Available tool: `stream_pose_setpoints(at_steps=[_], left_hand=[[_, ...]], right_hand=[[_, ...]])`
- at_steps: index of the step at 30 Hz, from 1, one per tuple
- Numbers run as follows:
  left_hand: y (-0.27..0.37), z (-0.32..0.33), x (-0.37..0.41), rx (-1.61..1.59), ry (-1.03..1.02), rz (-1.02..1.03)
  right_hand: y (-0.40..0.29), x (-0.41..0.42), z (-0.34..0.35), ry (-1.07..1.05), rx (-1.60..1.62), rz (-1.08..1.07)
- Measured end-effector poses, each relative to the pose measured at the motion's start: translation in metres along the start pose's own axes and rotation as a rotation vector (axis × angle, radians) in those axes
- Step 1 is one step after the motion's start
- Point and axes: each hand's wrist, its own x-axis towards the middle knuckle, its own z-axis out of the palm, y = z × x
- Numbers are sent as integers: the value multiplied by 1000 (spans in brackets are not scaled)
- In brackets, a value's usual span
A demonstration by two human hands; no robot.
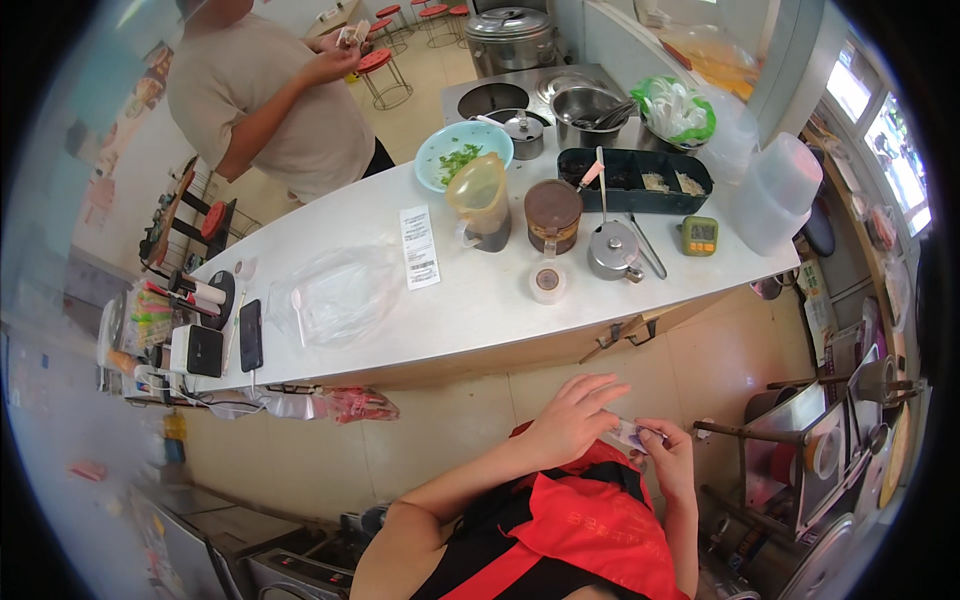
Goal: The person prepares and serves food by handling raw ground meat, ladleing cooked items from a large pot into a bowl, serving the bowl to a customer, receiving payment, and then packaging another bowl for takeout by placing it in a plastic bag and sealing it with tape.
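Close to my body, below the counter's front edge, my right hand (666, 448) pinches a small folded paper with purple print (627, 433), which looks like a banknote. My left hand (576, 417) is raised beside it with several fingers stretched out. The paper's left end meets that hand, and whether the left fingers grip it is hidden. Under both hands is the red apron (592, 525) I wear. On the white counter (480, 315) ahead lie a printed receipt (418, 247), a clear plastic bag (349, 292) with a white plastic spoon (298, 315), and a phone (252, 335).
Across the counter a person (277, 97) holds something small. A blue bowl of chopped greens (431, 154), a yellowish jug (480, 187), a lidded brown jar (553, 214), a metal seasoning pot (615, 251), a green timer (699, 236) and stacked plastic tubs (780, 195) stand there. A metal rack (787, 442) is at right.
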Motion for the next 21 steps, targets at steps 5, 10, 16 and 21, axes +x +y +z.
stream_pose_setpoints(at_steps=[5, 10, 16, 21], left_hand=[[0, 25, -7, -72, -193, -98], [13, 50, 11, -171, -280, -142], [30, 103, 48, -479, -346, -390], [66, 161, 101, -736, -163, -735]], right_hand=[[-6, -3, -6, -45, 16, 1], [-8, -10, -39, -49, -5, -46], [5, -4, -113, -216, 305, -130], [-24, -1, -173, -140, 157, -169]])
